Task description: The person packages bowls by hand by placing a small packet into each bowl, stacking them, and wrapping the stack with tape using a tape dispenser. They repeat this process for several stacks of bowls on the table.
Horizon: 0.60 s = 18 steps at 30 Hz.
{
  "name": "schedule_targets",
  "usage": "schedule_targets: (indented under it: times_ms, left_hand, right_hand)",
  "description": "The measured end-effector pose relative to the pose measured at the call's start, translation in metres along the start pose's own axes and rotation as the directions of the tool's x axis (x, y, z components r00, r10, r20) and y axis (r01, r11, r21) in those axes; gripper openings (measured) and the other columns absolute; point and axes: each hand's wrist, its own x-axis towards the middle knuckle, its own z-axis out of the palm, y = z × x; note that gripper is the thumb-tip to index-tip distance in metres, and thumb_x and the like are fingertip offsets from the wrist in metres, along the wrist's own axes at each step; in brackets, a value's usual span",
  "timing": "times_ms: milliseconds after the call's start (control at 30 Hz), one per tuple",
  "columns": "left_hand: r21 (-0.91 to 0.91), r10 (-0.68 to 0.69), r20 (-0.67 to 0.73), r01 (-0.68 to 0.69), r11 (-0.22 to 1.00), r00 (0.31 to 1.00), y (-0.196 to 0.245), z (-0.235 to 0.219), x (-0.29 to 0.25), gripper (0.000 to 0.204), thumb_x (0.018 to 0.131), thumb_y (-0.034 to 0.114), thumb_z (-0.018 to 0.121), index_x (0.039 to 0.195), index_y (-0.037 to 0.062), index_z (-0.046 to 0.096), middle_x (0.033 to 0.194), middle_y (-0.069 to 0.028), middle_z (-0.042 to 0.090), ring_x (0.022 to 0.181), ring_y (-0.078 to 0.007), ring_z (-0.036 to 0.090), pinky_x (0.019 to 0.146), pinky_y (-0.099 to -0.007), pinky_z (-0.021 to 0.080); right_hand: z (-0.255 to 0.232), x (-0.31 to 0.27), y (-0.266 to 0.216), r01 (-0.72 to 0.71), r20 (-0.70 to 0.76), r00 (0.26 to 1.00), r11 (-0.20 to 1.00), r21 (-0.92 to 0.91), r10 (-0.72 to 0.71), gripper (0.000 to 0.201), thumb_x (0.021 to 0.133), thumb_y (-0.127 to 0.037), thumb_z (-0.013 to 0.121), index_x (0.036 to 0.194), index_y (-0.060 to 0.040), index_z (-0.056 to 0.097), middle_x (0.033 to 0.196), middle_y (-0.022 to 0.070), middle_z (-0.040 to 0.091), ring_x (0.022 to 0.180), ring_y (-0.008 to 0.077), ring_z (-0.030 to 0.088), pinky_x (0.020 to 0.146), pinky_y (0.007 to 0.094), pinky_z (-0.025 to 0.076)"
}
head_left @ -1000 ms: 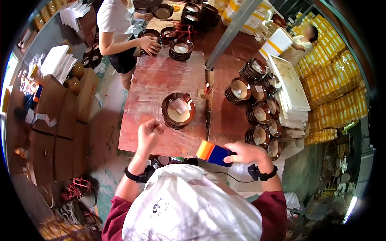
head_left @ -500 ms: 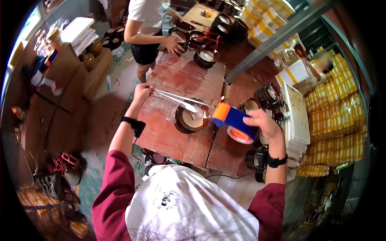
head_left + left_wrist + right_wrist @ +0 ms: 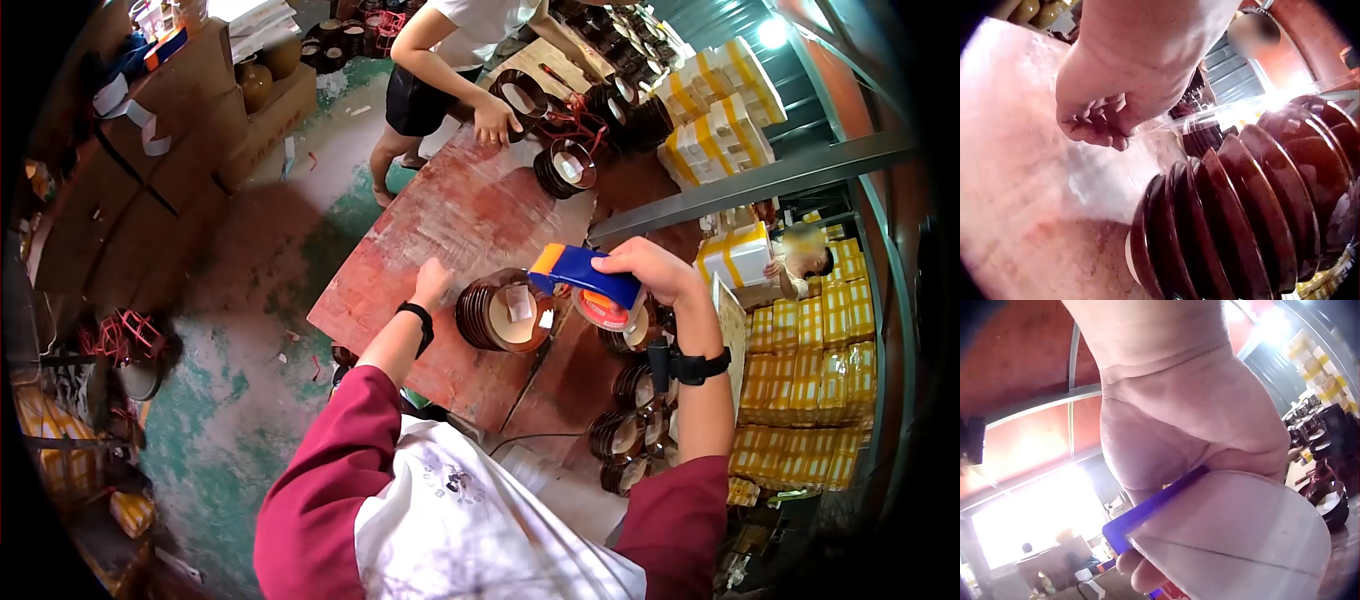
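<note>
While the right hand (image 3: pixel 650 268) gripped a tape dispenser (image 3: pixel 592 273), the left hand (image 3: pixel 433 284) pinched clear tape (image 3: pixel 1225 112).
Stacked bowls (image 3: pixel 500 320) seemed slick, breakable, best cradled around their sides.

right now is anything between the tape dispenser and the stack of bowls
Nothing visible stands between the tape dispenser and the stack of bowls; clear tape runs from the left hand past them.

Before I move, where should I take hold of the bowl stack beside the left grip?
Likely under the lower rims of the bowl stack, from left and right: the rims flare in steps, giving edges to hold. Not from above: a packet lies in the open top. Free both first: the left grip holds a tape strip, the right grip the tape dispenser.
</note>
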Motion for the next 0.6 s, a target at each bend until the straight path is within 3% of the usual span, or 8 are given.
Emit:
schedule_targets:
  times_ms: [167, 233, 333, 367, 467, 500, 600]
  left_hand:
    - [0.034, 0.032, 0.035, -0.033, 0.999, 0.999, 0.004, 0.016, -0.018, 0.036, 0.083, 0.025, 0.071, 0.098, -0.0089, 0.071, 0.101, -0.0350, 0.068, 0.103, -0.0478, 0.067, 0.088, -0.0522, 0.054]
    - [0.061, -0.006, 0.127, -0.002, 0.998, 0.992, 0.005, 0.022, -0.018, 0.039, 0.084, 0.025, 0.074, 0.103, -0.0086, 0.071, 0.105, -0.0346, 0.069, 0.105, -0.0468, 0.068, 0.090, -0.0512, 0.054]
    - [-0.060, 0.064, 0.134, -0.057, 0.997, 0.989, -0.008, 0.033, -0.014, 0.043, 0.084, 0.028, 0.076, 0.107, -0.0085, 0.070, 0.107, -0.0340, 0.069, 0.106, -0.0452, 0.068, 0.089, -0.0507, 0.055]
    - [-0.013, -0.022, 0.195, 0.025, 1.000, 0.981, -0.010, 0.033, -0.009, 0.044, 0.084, 0.027, 0.078, 0.108, -0.0088, 0.070, 0.105, -0.0332, 0.070, 0.103, -0.0432, 0.070, 0.085, -0.0492, 0.056]
    - [-0.037, -0.103, 0.254, 0.116, 0.993, 0.962, 0.006, 0.019, -0.015, 0.042, 0.084, 0.025, 0.080, 0.106, -0.0093, 0.070, 0.101, -0.0320, 0.071, 0.101, -0.0411, 0.072, 0.081, -0.0467, 0.056]
    - [-0.043, -0.064, 0.208, 0.074, 0.996, 0.976, 0.009, 0.020, -0.017, 0.037, 0.084, 0.021, 0.081, 0.101, -0.0098, 0.070, 0.087, -0.0265, 0.072, 0.082, -0.0351, 0.074, 0.069, -0.0443, 0.056]
    - [-0.086, -0.090, 0.277, 0.118, 0.989, 0.957, 0.013, 0.016, -0.013, 0.031, 0.082, 0.017, 0.080, 0.092, -0.0098, 0.068, 0.072, -0.0186, 0.068, 0.063, -0.0274, 0.069, 0.056, -0.0421, 0.052]
  right_hand:
    - [-0.006, -0.005, 0.017, -0.054, 0.092, 0.995, 0.998, 0.044, 0.050, 0.033, 0.096, -0.027, 0.067, 0.091, 0.0050, 0.074, 0.082, 0.0054, 0.071, 0.069, 0.0108, 0.063, 0.068, 0.0263, 0.052]
    - [-0.005, -0.002, 0.031, -0.024, 0.038, 0.999, 0.995, 0.102, 0.020, 0.034, 0.096, -0.027, 0.068, 0.085, 0.0048, 0.073, 0.076, 0.0080, 0.071, 0.064, 0.0134, 0.064, 0.064, 0.0275, 0.051]
    - [-0.003, -0.004, 0.043, 0.020, -0.006, 1.000, 0.991, 0.129, -0.019, 0.035, 0.096, -0.028, 0.068, 0.082, 0.0043, 0.073, 0.073, 0.0091, 0.071, 0.061, 0.0145, 0.065, 0.061, 0.0281, 0.051]
    - [-0.003, -0.004, 0.046, 0.028, -0.009, 1.000, 0.990, 0.137, -0.027, 0.035, 0.095, -0.028, 0.068, 0.082, 0.0042, 0.073, 0.073, 0.0088, 0.071, 0.061, 0.0144, 0.064, 0.061, 0.0281, 0.051]
    - [-0.004, -0.001, 0.054, 0.072, -0.012, 0.997, 0.989, 0.126, -0.071, 0.035, 0.095, -0.028, 0.069, 0.082, 0.0037, 0.074, 0.074, 0.0078, 0.071, 0.064, 0.0136, 0.064, 0.063, 0.0285, 0.050]
    - [-0.005, -0.001, 0.055, 0.087, -0.012, 0.996, 0.989, 0.115, -0.087, 0.035, 0.095, -0.028, 0.069, 0.083, 0.0036, 0.075, 0.075, 0.0074, 0.071, 0.065, 0.0132, 0.063, 0.064, 0.0287, 0.049]
    - [-0.004, -0.005, 0.051, 0.048, -0.025, 0.999, 0.992, 0.120, -0.045, 0.034, 0.094, -0.029, 0.069, 0.083, 0.0031, 0.075, 0.078, 0.0062, 0.072, 0.069, 0.0123, 0.062, 0.067, 0.0293, 0.048]
